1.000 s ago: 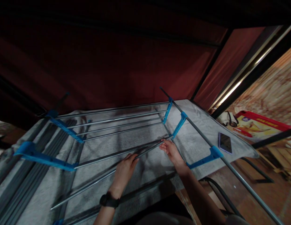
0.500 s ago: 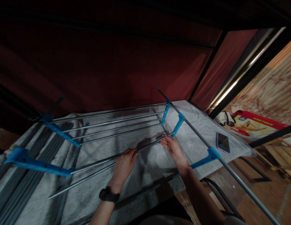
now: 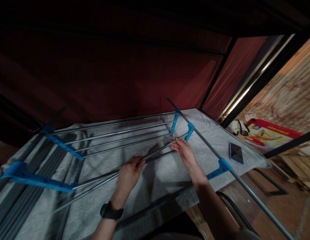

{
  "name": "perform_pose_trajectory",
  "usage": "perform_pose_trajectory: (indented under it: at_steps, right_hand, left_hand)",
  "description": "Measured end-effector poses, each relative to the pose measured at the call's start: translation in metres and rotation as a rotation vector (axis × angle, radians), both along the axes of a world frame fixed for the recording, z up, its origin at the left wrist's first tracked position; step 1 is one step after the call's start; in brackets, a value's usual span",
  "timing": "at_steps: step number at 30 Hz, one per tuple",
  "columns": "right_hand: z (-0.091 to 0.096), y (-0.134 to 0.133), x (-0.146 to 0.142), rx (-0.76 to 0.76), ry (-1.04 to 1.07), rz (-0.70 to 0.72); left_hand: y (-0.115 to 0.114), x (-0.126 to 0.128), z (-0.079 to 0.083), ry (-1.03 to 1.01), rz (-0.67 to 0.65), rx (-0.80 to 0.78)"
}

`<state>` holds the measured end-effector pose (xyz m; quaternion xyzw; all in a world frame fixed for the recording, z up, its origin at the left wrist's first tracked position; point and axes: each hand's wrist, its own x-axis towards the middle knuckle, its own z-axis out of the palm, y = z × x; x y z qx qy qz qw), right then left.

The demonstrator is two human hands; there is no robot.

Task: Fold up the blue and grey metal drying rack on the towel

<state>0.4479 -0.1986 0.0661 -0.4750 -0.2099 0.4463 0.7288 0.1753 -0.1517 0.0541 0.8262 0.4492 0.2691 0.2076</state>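
A thin grey metal tube (image 3: 157,152) slants across the middle, with both hands closed on it. My left hand (image 3: 131,171), wearing a black watch, wraps around it near its middle. My right hand (image 3: 183,150) pinches it near its right end, close to a blue plastic bracket (image 3: 189,130). Below it a second tube (image 3: 161,155) runs from the near left blue bracket (image 3: 37,178) toward the right hand. Behind, several tubes (image 3: 125,131) span the far left bracket (image 3: 62,142) and the far right bracket (image 3: 174,123).
The rack lies on a grey fleecy cloth (image 3: 169,180). Loose dark tubes (image 3: 32,190) are bundled at left. A long side pole (image 3: 207,143) extends off the right edge, past another bracket (image 3: 223,165). A phone (image 3: 236,153) and a red-yellow package (image 3: 272,131) are at right.
My right hand has risen slightly with the tube's right end, which now sits apart from the second tube. My left hand has moved a little left. The view has shifted slightly.
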Motion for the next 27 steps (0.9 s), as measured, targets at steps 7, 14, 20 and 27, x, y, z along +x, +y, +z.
perform_pose_trajectory:
  at_steps: [7,14,20,27]
  right_hand:
    - [0.009,0.003,0.005,0.018,-0.022,-0.031]
    - [-0.028,0.0,-0.002,-0.076,0.016,0.016]
    - [-0.074,-0.009,-0.005,-0.169,0.116,0.036]
    - [-0.091,-0.007,0.003,-0.204,0.153,0.031]
  left_hand:
    - [0.002,0.007,0.008,-0.027,-0.016,0.027]
    - [0.0,-0.002,-0.012,0.094,-0.007,0.002]
    - [-0.005,-0.004,-0.027,0.242,-0.032,-0.062]
    - [-0.008,0.005,-0.032,0.302,-0.046,-0.101]
